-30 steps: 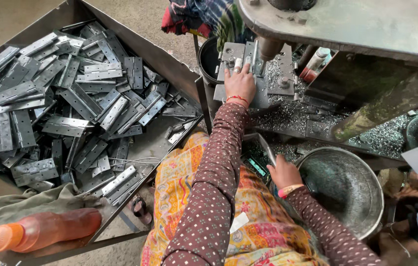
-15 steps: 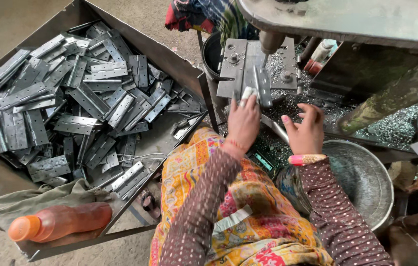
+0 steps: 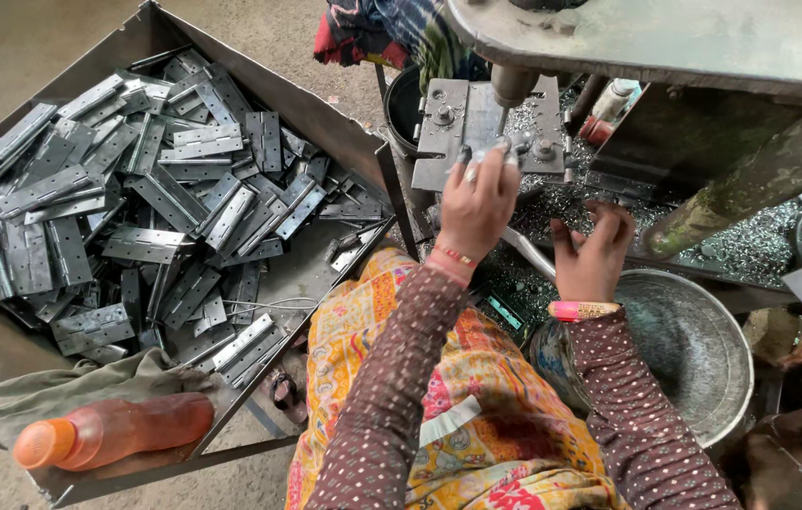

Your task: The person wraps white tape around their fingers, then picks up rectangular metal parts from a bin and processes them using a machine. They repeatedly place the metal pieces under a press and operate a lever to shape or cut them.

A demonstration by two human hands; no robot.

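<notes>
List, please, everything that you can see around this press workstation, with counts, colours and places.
metal hinges: many, grey, heaped in the tray
metal tray: one, grey, left
bottle: one, orange, tray's near corner, on a cloth
cloth: one, olive, under the bottle
press die plate: one, grey, under the press head
metal basin: one, grey, right
metal shavings: many, silver, around the press
left hand: holds a small metal piece at the die
right hand: open, empty

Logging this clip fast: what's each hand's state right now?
Left hand: closed on a small metal piece at the press plate.
Right hand: open, fingers spread, holding nothing, above the metal bowl.
</notes>
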